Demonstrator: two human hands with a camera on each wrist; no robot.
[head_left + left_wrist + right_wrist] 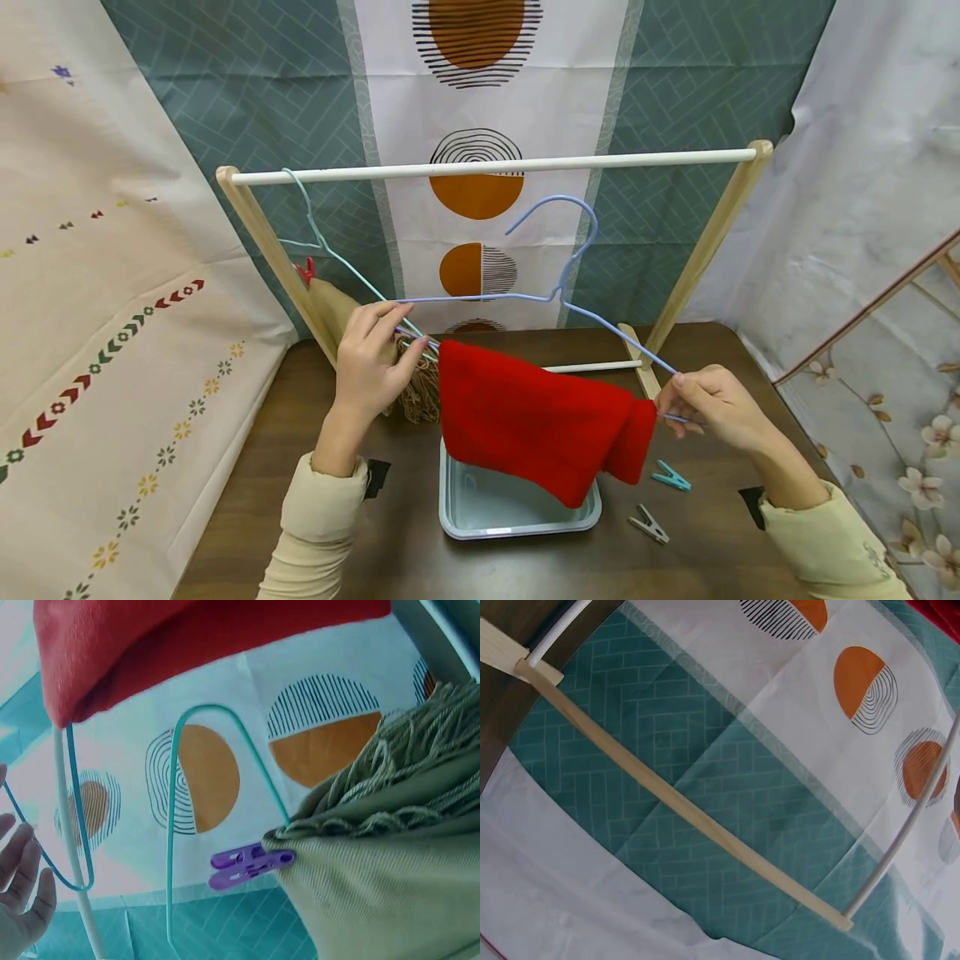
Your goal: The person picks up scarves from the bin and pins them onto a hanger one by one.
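A blue clothes hanger point(573, 275) is held up in front of the rack, its hook below the top rail. A red cloth point(525, 408) hangs folded over its bottom bar. My left hand point(367, 358) holds the hanger's left end between thumb and fingers. At the opposite corner, my right hand point(708, 408) pinches the hanger beside the cloth's edge. The left wrist view catches only some fingers at its left edge, with the red cloth point(187, 645) above. In the right wrist view, the hand is out of sight and the cloth point(941, 615) shows just at a corner.
From the white rail point(487, 169) hangs a mint-green hanger point(341, 258) bearing a beige fringed cloth point(382, 877), clipped by red point(306, 271) and purple clothespins point(251, 866). A tray point(517, 531) sits under the red cloth. Turquoise point(671, 477) and grey clothespins point(649, 525) lie right of it.
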